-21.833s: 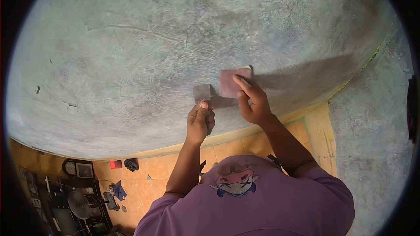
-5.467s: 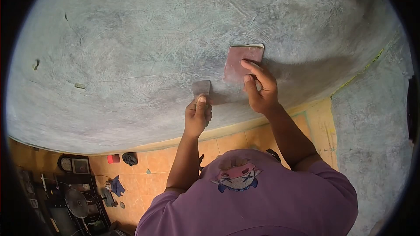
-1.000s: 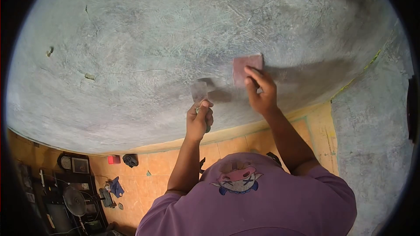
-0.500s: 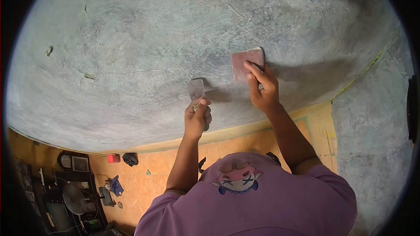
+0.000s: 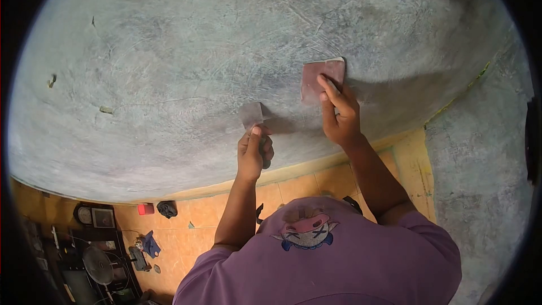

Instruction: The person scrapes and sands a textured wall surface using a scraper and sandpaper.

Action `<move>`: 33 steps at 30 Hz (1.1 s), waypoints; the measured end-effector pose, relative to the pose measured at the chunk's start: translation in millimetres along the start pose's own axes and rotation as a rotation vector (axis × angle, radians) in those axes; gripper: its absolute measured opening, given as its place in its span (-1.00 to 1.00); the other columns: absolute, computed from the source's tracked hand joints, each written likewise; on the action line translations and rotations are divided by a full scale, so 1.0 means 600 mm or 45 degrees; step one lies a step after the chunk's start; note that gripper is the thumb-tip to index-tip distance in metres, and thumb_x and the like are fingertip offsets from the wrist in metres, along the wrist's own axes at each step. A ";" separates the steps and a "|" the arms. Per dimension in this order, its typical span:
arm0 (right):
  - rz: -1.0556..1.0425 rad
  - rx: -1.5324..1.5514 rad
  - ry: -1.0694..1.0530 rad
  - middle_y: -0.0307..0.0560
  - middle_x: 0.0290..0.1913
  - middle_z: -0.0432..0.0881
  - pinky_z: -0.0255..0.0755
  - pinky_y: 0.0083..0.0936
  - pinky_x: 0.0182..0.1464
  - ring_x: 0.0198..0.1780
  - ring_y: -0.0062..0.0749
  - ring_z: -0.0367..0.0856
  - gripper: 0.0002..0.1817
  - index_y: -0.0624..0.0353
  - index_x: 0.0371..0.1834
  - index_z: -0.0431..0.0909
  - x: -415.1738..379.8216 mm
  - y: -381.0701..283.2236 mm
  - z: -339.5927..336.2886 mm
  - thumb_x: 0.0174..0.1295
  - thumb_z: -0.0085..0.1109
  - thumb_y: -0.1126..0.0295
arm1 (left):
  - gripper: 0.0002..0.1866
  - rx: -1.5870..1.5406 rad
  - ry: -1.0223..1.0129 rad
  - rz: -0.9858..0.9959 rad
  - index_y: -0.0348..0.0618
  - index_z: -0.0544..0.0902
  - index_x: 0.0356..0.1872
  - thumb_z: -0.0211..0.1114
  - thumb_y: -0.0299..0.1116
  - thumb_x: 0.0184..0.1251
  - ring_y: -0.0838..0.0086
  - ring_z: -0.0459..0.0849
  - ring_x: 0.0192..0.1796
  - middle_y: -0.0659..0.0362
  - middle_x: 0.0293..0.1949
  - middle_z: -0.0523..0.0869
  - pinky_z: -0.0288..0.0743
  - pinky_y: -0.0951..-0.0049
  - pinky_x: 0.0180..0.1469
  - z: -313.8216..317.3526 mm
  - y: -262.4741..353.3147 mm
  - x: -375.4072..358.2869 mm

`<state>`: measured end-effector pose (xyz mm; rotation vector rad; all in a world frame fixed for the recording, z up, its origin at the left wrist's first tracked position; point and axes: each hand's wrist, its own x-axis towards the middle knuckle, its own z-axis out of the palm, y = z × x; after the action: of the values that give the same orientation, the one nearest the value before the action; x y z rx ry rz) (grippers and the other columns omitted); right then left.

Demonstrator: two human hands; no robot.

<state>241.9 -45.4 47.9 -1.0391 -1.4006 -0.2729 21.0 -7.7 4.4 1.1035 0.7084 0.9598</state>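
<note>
A metal putty knife (image 5: 252, 115) is held upright in my left hand (image 5: 252, 149), its blade at the grey wall (image 5: 186, 68) and its dark handle partly hidden by the fingers. To the right, my right hand (image 5: 341, 112) grips a reddish square sheet (image 5: 316, 76), which looks like sandpaper, and holds it flat at the wall. The fingers lie over the lower right part of the sheet. Both hands cast shadows on the rough, streaked surface.
Orange tiles (image 5: 197, 237) show below the wall. A fan (image 5: 98, 264), dark furniture and a framed item (image 5: 103, 218) stand at lower left. Near them lie a red object (image 5: 145, 209), a black bundle (image 5: 167, 209) and a blue cloth (image 5: 151, 244). A second wall (image 5: 474, 181) meets at right.
The reddish sheet has shifted slightly right and up with my right hand. The putty knife's blade is turned slightly. The wall marks sit a little further left in view.
</note>
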 end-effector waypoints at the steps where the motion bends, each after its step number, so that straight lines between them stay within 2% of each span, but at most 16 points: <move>1: -0.031 -0.038 -0.006 0.10 -0.17 0.58 0.47 -0.40 -0.25 -0.28 -0.16 0.58 -0.58 0.11 0.19 0.58 0.001 0.003 0.004 0.27 0.05 0.62 | -0.63 -0.041 -0.001 0.038 -0.13 0.54 -0.22 0.07 0.00 0.52 0.66 0.31 -0.64 0.32 -0.61 0.36 0.13 0.64 -0.62 0.002 -0.002 0.002; 6: 0.169 0.015 -0.220 0.09 -0.20 0.55 0.48 -0.43 -0.24 -0.30 -0.14 0.59 -0.54 0.08 0.22 0.57 -0.044 0.001 0.010 0.26 0.02 0.65 | -0.65 -0.026 -0.017 0.039 -0.14 0.55 -0.25 0.10 -0.04 0.52 0.69 0.25 -0.65 0.36 -0.63 0.33 0.08 0.64 -0.64 -0.005 -0.003 0.010; 8: 0.119 0.035 -0.180 0.07 -0.23 0.54 0.47 -0.42 -0.28 -0.37 -0.13 0.55 -0.54 0.08 0.22 0.57 -0.052 0.008 0.009 0.25 0.03 0.65 | -0.66 -0.052 -0.047 0.049 -0.14 0.55 -0.26 0.12 -0.05 0.51 0.71 0.22 -0.66 0.37 -0.64 0.32 0.06 0.65 -0.65 -0.008 0.000 0.011; 12: 0.182 -0.019 -0.116 0.08 -0.20 0.57 0.48 -0.40 -0.27 -0.36 -0.09 0.57 -0.53 0.10 0.21 0.57 -0.020 0.000 -0.004 0.23 0.02 0.66 | -0.67 -0.037 -0.019 0.040 -0.14 0.56 -0.27 0.12 -0.07 0.52 0.73 0.17 -0.66 0.40 -0.65 0.29 0.03 0.66 -0.65 -0.009 -0.003 0.011; 15: 0.042 -0.003 0.018 0.08 -0.23 0.58 0.48 -0.38 -0.30 -0.36 -0.08 0.57 -0.53 0.10 0.20 0.58 0.012 -0.014 0.009 0.22 0.02 0.64 | -0.68 -0.056 -0.028 0.029 -0.14 0.56 -0.27 0.13 -0.08 0.51 0.73 0.17 -0.66 0.40 -0.64 0.30 0.04 0.66 -0.64 -0.010 -0.005 0.013; 17: 0.051 -0.050 -0.145 0.06 -0.28 0.56 0.46 -0.38 -0.33 -0.37 -0.10 0.57 -0.54 0.09 0.20 0.59 0.003 -0.018 0.012 0.22 0.02 0.61 | -0.68 -0.060 -0.012 0.030 -0.14 0.56 -0.27 0.13 -0.09 0.51 0.73 0.18 -0.66 0.40 -0.64 0.30 0.04 0.66 -0.64 -0.009 -0.004 0.013; 18: 0.046 -0.049 -0.146 0.06 -0.28 0.56 0.46 -0.38 -0.33 -0.37 -0.10 0.57 -0.54 0.09 0.20 0.59 -0.008 -0.018 0.014 0.22 0.02 0.61 | -0.69 -0.055 -0.008 0.039 -0.14 0.57 -0.27 0.14 -0.10 0.51 0.73 0.18 -0.66 0.40 -0.64 0.31 0.04 0.66 -0.64 -0.010 -0.004 0.014; 20: 0.140 -0.026 -0.267 0.07 -0.30 0.55 0.45 -0.38 -0.34 -0.39 -0.12 0.55 -0.55 0.09 0.19 0.60 -0.036 -0.008 0.015 0.21 0.04 0.59 | -0.70 -0.050 0.007 0.056 -0.14 0.57 -0.28 0.15 -0.10 0.51 0.73 0.18 -0.65 0.40 -0.63 0.31 0.04 0.67 -0.64 -0.010 -0.001 0.013; 23: 0.132 -0.090 -0.198 0.06 -0.28 0.56 0.44 -0.42 -0.36 -0.38 -0.21 0.57 -0.57 0.10 0.18 0.60 -0.032 0.002 0.000 0.24 0.03 0.61 | -0.70 -0.002 0.049 0.063 -0.14 0.57 -0.29 0.15 -0.11 0.51 0.74 0.18 -0.65 0.41 -0.64 0.30 0.03 0.67 -0.64 -0.010 0.003 0.014; 26: 0.175 -0.032 -0.100 0.03 -0.27 0.58 0.42 -0.46 -0.38 -0.39 -0.30 0.56 -0.60 0.16 0.17 0.60 -0.001 -0.004 -0.001 0.29 0.01 0.62 | -0.70 -0.033 -0.027 0.016 -0.14 0.57 -0.30 0.15 -0.11 0.51 0.75 0.18 -0.65 0.41 -0.64 0.30 0.04 0.67 -0.64 -0.014 0.001 0.013; 28: -0.038 -0.038 -0.001 0.05 -0.26 0.57 0.42 -0.45 -0.39 -0.41 -0.28 0.55 -0.59 0.20 0.17 0.59 0.014 -0.008 0.008 0.25 0.02 0.64 | -0.69 -0.033 -0.009 0.017 -0.15 0.57 -0.29 0.15 -0.11 0.51 0.75 0.18 -0.65 0.41 -0.65 0.31 0.04 0.66 -0.64 -0.012 0.001 0.013; 29: 0.046 -0.061 -0.109 0.07 -0.26 0.58 0.42 -0.43 -0.40 -0.43 -0.22 0.55 -0.54 0.15 0.18 0.59 0.001 -0.006 0.005 0.20 0.02 0.67 | -0.69 -0.031 -0.015 0.016 -0.15 0.57 -0.29 0.15 -0.11 0.51 0.75 0.18 -0.65 0.41 -0.65 0.31 0.04 0.66 -0.64 -0.013 0.000 0.014; 30: 0.045 -0.064 -0.107 0.07 -0.26 0.58 0.42 -0.43 -0.40 -0.43 -0.22 0.55 -0.54 0.15 0.18 0.59 -0.014 -0.004 0.005 0.20 0.02 0.67 | -0.70 -0.036 -0.022 0.019 -0.14 0.57 -0.29 0.15 -0.11 0.51 0.75 0.18 -0.66 0.41 -0.65 0.30 0.03 0.66 -0.65 -0.016 -0.001 0.015; 32: 0.140 -0.080 -0.353 0.06 -0.27 0.58 0.42 -0.40 -0.40 -0.45 -0.15 0.54 -0.50 0.09 0.19 0.59 -0.048 0.000 0.010 0.17 0.02 0.68 | -0.70 -0.042 -0.022 0.025 -0.14 0.58 -0.29 0.15 -0.11 0.51 0.75 0.18 -0.66 0.41 -0.65 0.30 0.03 0.66 -0.65 -0.015 0.000 0.013; 33: 0.136 -0.055 -0.343 0.07 -0.26 0.59 0.43 -0.40 -0.39 -0.42 -0.11 0.56 -0.51 0.06 0.19 0.60 -0.065 0.009 0.014 0.19 0.02 0.66 | -0.70 -0.023 0.000 0.023 -0.14 0.57 -0.30 0.15 -0.12 0.51 0.75 0.18 -0.66 0.41 -0.65 0.30 0.02 0.66 -0.66 -0.010 0.004 0.011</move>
<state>231.7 -52.4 9.5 -1.2164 -1.5786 -0.0867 18.0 1.4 4.6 1.0954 0.6898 0.9798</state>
